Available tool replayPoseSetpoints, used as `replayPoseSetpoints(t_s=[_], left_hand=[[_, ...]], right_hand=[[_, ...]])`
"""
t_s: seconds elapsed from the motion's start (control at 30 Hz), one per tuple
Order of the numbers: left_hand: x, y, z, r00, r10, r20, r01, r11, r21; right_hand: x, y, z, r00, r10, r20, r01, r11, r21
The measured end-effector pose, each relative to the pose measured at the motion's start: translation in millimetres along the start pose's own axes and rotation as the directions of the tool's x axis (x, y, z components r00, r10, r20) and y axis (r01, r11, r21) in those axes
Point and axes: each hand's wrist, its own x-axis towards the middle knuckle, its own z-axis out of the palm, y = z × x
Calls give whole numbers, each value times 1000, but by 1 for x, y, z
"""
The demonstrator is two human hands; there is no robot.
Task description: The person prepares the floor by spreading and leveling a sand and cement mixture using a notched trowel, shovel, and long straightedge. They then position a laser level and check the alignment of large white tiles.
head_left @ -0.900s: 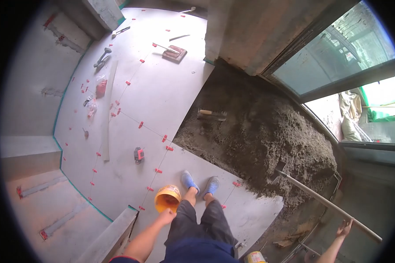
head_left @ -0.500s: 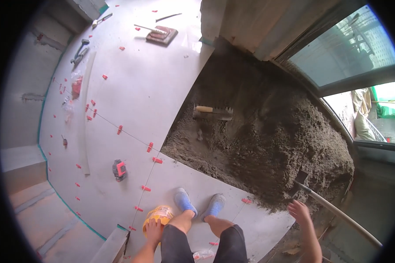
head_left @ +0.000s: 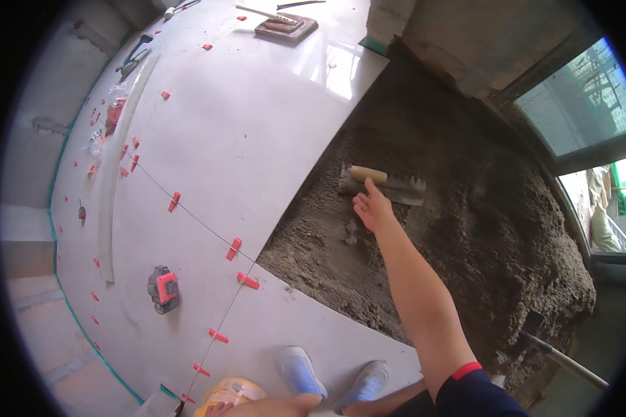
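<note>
My right hand (head_left: 373,207) reaches over the mortar bed (head_left: 466,208) with its fingers apart. Its fingertips are at the wooden handle of a notched trowel (head_left: 403,191) lying flat on the mortar; whether they touch is hard to tell. Nothing is gripped in that hand. Down at the lower edge, my left hand (head_left: 222,408) is by the yellow bucket (head_left: 238,387), mostly cut off, so its fingers cannot be read. My shoes stand on the pale tiles beside the bucket.
Red levelling wedges (head_left: 235,249) stick up along the tile joints. A red and black suction-cup tool or laser level (head_left: 163,288) sits on the tiles. A long straightedge (head_left: 122,174), a rubber-topped float (head_left: 286,26) and a hammer (head_left: 135,55) lie farther off. A shovel (head_left: 563,358) rests at the right.
My right hand has moved from beside the shovel shaft, forward and left, to the trowel handle. The view has shifted and I lean lower. My left hand stays by the bucket.
</note>
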Motion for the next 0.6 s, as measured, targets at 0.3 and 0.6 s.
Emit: replayPoseSetpoints(t_s=[0.3, 0.6], left_hand=[[38, -79, -98, 943, -69, 327, 222, 861, -458], [362, -117, -382, 613, -267, -744, 263, 956, -126]], right_hand=[[87, -12, 18, 989, -75, -129, 119, 918, 379], [-52, 17, -30, 997, -71, 20, 60, 935, 349]])
